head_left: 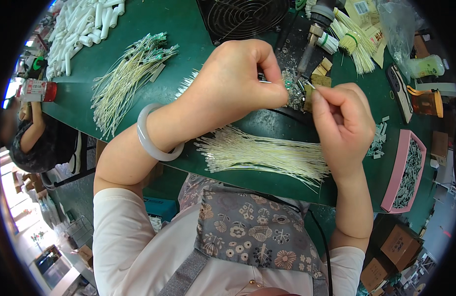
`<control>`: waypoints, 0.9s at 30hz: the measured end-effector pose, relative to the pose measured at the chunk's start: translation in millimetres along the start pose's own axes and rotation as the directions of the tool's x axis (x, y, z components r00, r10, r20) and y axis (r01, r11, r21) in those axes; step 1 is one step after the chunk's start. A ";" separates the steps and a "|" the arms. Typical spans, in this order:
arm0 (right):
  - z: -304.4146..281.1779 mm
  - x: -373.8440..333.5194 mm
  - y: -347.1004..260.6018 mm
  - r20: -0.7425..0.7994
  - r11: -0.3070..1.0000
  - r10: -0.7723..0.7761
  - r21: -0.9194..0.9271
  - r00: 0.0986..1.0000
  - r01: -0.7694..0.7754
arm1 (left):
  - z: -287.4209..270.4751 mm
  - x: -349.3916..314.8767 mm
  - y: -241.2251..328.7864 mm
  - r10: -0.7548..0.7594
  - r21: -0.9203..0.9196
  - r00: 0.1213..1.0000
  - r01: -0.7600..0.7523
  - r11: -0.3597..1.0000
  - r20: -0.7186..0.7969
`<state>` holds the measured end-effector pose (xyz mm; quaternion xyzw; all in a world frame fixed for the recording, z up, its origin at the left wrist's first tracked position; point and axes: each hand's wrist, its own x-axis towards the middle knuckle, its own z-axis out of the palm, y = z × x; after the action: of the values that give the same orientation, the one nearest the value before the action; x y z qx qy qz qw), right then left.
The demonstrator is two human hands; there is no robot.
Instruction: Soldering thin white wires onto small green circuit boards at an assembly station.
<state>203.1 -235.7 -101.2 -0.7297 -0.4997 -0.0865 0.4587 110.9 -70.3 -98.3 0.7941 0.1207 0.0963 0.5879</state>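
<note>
My left hand (243,74), a pale bangle on its wrist, pinches a thin pale wire; a small green piece (288,84) shows at its fingertips. Opposite it, my right hand (344,116) holds a thin whitish strip (310,85) between thumb and forefinger; its exact kind is too small to tell. The tip of a mounted soldering iron (307,54) points down between the two hands. Beneath it lies a heap of grey solder scraps (294,98), beside a yellowish-brown sponge (322,81). Below my hands a bundle of pale wires (267,153) is spread across the green table (181,116).
Another wire bundle (134,74) with green ends lies left, below white tubes (85,29). A black fan (245,19) stands at the back. Rightward are a banded wire bundle (353,42), a phone (399,93) and a pink tray (394,190) of small grey parts.
</note>
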 end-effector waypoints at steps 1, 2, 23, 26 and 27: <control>-2.0 -0.1 -0.5 -0.019 0.999 0.037 0.032 0.999 -0.036 | -1.8 -1.2 -0.1 -0.005 0.026 1.000 0.005 1.000 0.005; -3.7 -0.2 -0.2 -0.036 0.995 0.074 0.066 0.997 -0.071 | -3.2 -2.6 -0.3 -0.004 0.026 1.000 0.004 1.000 0.003; -30.7 -12.1 24.5 0.289 0.938 0.171 -0.341 0.942 -0.065 | -97.9 -76.4 44.9 0.294 0.118 0.905 -0.270 0.956 -0.308; -25.1 -5.0 29.7 0.046 0.968 -0.047 -0.246 0.998 0.057 | -128.2 -81.4 44.9 0.330 0.393 0.850 -0.161 0.905 -0.411; -24.6 -2.3 22.9 -0.017 0.981 0.094 -0.169 0.995 -0.096 | -137.3 -77.8 35.5 0.347 0.448 0.831 -0.135 0.884 -0.435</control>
<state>228.7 -257.7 -102.0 -0.7886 -0.4531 -0.1100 0.4009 -0.9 21.1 -25.3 0.8526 0.1833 0.3482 0.3439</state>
